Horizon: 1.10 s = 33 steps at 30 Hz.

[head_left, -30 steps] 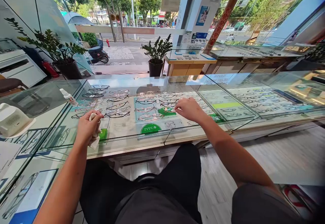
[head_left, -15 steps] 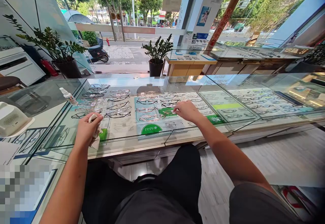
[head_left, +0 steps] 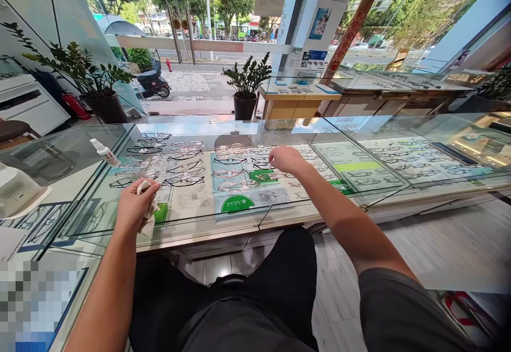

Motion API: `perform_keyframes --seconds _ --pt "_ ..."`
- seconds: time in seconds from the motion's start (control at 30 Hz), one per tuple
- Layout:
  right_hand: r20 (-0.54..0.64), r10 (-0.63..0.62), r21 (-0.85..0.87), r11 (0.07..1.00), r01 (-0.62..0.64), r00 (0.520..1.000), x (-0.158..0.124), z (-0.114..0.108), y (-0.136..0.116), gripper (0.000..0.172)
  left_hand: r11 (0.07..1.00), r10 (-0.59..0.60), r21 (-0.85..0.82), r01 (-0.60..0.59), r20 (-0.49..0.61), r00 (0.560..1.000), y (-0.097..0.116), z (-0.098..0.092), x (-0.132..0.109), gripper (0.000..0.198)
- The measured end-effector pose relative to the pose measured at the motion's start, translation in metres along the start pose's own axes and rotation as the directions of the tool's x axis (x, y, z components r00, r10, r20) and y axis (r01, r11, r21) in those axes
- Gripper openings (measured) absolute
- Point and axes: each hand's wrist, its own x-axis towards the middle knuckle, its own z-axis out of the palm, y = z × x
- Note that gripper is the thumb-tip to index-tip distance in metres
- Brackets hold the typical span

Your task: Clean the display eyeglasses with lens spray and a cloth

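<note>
Both arms outstretched; left hand [head_left: 133, 206] fists cloth [head_left: 150, 226].

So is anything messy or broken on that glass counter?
Nothing looks broken or spilled. The glasses sit in neat rows. Only the small white spray bottle lies on its side on the glass counter, beyond the left hand, which grips a crumpled cloth.

- Spectacle frames [head_left: 186, 168] lie in rows inside the glass counter [head_left: 199, 232].
- Spray bottle [head_left: 104, 152] lies on the countertop, back left.
- Left hand [head_left: 133, 205], with cloth [head_left: 149, 219], is near the front edge; right hand [head_left: 285, 159] is farther back, to the right.
- Potted plant [head_left: 246, 83] stands behind the counter.
</note>
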Motion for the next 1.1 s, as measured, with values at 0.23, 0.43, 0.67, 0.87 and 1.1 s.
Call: perform_keyframes --seconds 0.23,0.43,0.67,0.87,1.1 --pt "0.046 0.002 -0.052 0.999 0.000 0.999 0.011 0.008 -0.009 0.025 1.000 0.003 -0.025 -0.002 0.021 1.000 -0.001 -0.001 -0.001 0.034" --pt "0.064 -0.010 -0.075 0.997 0.014 0.998 0.008 0.000 -0.009 0.022 1.000 0.008 -0.028 -0.007 0.021 1.000 0.002 0.004 -0.003 0.034" --pt "0.002 -0.055 -0.022 0.998 0.055 0.998 -0.016 -0.069 0.002 0.025 0.996 0.044 -0.077 -0.038 0.082 0.996 0.014 0.005 -0.005 0.033" --pt "-0.187 -0.197 0.351 0.901 0.253 0.962 -0.003 -0.128 0.008 0.016 0.957 0.278 -0.145 -0.251 0.223 0.934 0.072 0.019 0.009 0.030" --pt "-0.601 -0.306 0.650 0.349 0.674 0.738 0.038 -0.096 -0.048 0.019 0.842 0.519 -0.344 -0.416 0.305 0.798 0.124 0.080 0.074 0.034"
